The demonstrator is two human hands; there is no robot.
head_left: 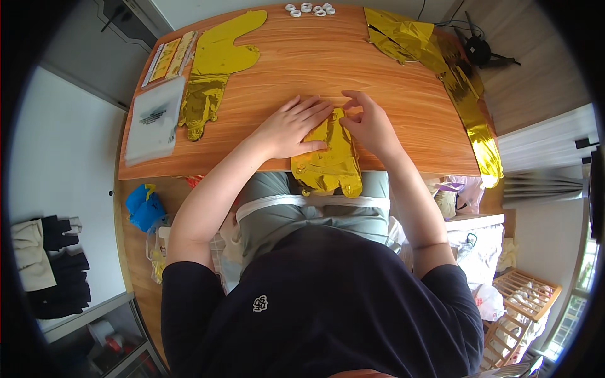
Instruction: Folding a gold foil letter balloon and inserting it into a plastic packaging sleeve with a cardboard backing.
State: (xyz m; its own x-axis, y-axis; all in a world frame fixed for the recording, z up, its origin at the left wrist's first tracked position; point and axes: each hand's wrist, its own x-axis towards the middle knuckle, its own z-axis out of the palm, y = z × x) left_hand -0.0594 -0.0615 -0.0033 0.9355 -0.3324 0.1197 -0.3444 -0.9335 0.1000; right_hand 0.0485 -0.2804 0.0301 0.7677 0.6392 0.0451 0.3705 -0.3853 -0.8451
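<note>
Closest to the body, the near end of a folded gold foil piece hangs past the front edge of the wooden table, above grey-green trousers and a white band lying across the thighs. The rest of that foil lies on the tabletop, between and partly beneath the two hands. At its left side the left hand rests flat, fingers extended and palm down, its thumb lying across the foil. At its far right corner is the right hand, fingers bent, thumb and forefinger close to the foil's edge; whether they pinch it I cannot tell. Well left of the foil piece lies a stack of clear plastic sleeves; beyond it to the left are a larger gold foil shape and some yellow-printed packets. Beyond it to the right, crumpled gold foil runs along the table's side. Farthest, straight beyond it, sit several small white rings.
</note>
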